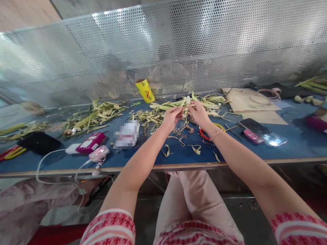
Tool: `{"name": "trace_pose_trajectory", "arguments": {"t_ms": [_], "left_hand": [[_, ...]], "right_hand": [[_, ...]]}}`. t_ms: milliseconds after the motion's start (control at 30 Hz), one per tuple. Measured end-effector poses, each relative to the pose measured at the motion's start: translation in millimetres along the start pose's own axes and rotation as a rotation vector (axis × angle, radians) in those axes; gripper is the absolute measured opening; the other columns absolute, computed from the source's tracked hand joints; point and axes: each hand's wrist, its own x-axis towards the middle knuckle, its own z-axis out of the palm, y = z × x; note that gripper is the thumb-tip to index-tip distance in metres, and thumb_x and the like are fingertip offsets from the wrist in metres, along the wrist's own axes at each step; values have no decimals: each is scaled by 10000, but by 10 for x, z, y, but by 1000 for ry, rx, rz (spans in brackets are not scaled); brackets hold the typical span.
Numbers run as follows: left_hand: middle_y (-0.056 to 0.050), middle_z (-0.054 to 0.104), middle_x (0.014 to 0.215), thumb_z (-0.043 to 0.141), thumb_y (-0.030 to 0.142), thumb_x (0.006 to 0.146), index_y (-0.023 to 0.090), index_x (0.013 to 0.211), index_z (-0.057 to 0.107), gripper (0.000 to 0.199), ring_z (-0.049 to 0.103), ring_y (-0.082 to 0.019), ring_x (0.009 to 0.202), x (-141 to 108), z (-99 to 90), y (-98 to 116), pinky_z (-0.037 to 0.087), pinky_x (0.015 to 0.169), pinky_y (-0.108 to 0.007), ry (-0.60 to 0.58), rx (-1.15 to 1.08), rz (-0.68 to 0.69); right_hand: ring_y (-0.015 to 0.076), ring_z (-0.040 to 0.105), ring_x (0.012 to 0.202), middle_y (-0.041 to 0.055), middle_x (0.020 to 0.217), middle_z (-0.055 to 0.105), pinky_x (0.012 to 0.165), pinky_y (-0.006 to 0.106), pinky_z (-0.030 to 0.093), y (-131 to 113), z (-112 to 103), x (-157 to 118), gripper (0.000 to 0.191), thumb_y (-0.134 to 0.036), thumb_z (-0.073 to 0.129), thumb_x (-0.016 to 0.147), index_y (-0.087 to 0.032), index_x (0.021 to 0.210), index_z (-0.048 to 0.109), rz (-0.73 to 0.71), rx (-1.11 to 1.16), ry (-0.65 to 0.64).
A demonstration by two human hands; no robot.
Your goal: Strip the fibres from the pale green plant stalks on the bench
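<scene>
My left hand (pixel 172 117) and my right hand (pixel 198 112) meet above the middle of the blue table. Between their fingertips is a pale plant piece (pixel 188 101) with a whitish, rounded upper end. The fingers of both hands are pinched on it, and its lower part is mostly hidden. Cut pale-green stalks (pixel 163 105) lie just behind the hands. Thin dry peelings (pixel 150 117) are heaped to their left and scattered below. Red and yellow loop handles (pixel 204 134), perhaps of scissors, show partly under my right wrist.
A yellow tube (pixel 145 91) leans near the perforated metal screen (pixel 217 44). More stalks (pixel 94 117), a purple box (pixel 91 143) and a pink corded case (pixel 99 153) are left. A phone (pixel 263 131) and brown cardboard (pixel 250 100) lie right. Another person's leg (pixel 51 194) shows lower left.
</scene>
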Motion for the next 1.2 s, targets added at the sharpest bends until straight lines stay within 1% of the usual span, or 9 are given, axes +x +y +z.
{"name": "trace_pose_trajectory", "arguments": {"t_ms": [133, 233, 333, 400, 533, 700, 900, 1033, 1200], "left_hand": [[-9, 603, 581, 718, 190, 688, 124, 679, 700, 69, 529, -61, 543, -2, -8, 8, 431, 574, -210, 9, 1, -7], [-3, 596, 570, 707, 167, 678, 120, 674, 705, 47, 506, -53, 526, 12, -25, 4, 419, 556, -201, 52, 7, 0], [6, 581, 546, 717, 156, 655, 115, 684, 709, 51, 496, -51, 518, 31, -41, 2, 409, 543, -196, 91, 1, 3], [8, 584, 543, 728, 149, 640, 115, 693, 707, 67, 498, -51, 518, 44, -50, -3, 409, 542, -196, 108, -4, 4], [15, 589, 553, 740, 146, 628, 123, 710, 699, 94, 503, -47, 521, 66, -65, -29, 415, 551, -197, 105, -1, 8], [23, 570, 549, 724, 159, 657, 129, 706, 689, 67, 481, -42, 503, 56, -59, -40, 406, 541, -195, 85, 50, 12], [22, 544, 547, 710, 204, 684, 135, 655, 654, 93, 483, -59, 512, 22, -27, -15, 422, 552, -211, 100, 135, -11], [24, 532, 530, 679, 180, 682, 140, 608, 651, 88, 478, -67, 525, 17, -25, -34, 415, 562, -218, 93, 187, -1], [33, 551, 549, 688, 189, 668, 150, 634, 674, 54, 474, -62, 530, 31, -46, -67, 424, 574, -221, 83, 235, 29]], "right_hand": [[108, 463, 462, -22, 699, 576, 447, 267, 394, -1, -29, 9, 257, -197, 531, 806, -248, 1039, 438, 25, 74, -88], [142, 565, 615, 3, 812, 610, 525, 285, 468, 30, -60, 36, 495, -187, 613, 732, -247, 1168, 385, -8, 107, -140], [162, 584, 686, 10, 822, 613, 584, 311, 497, 65, -78, 53, 635, -229, 686, 697, -236, 1237, 353, -58, 57, -143], [164, 587, 698, 3, 796, 612, 635, 330, 510, 80, -83, 54, 623, -234, 695, 699, -230, 1231, 371, -98, -1, -90], [155, 586, 695, -8, 746, 597, 711, 348, 505, 81, -91, 42, 398, -205, 656, 732, -226, 1085, 474, -181, -118, 5], [143, 555, 676, 12, 813, 581, 644, 316, 486, 61, -103, 14, 186, -235, 656, 745, -227, 881, 529, -269, -226, 23], [133, 545, 703, 43, 944, 582, 656, 310, 495, -6, -122, -34, 62, -214, 600, 785, -207, 846, 594, -396, -326, -1], [137, 552, 708, 52, 955, 577, 646, 308, 501, -18, -112, -38, 107, -256, 606, 807, -210, 903, 607, -380, -328, -30], [183, 572, 835, 106, 1148, 523, 711, 348, 518, 37, -120, -26, 534, -385, 655, 795, -252, 1280, 474, -417, -306, 81]]}}
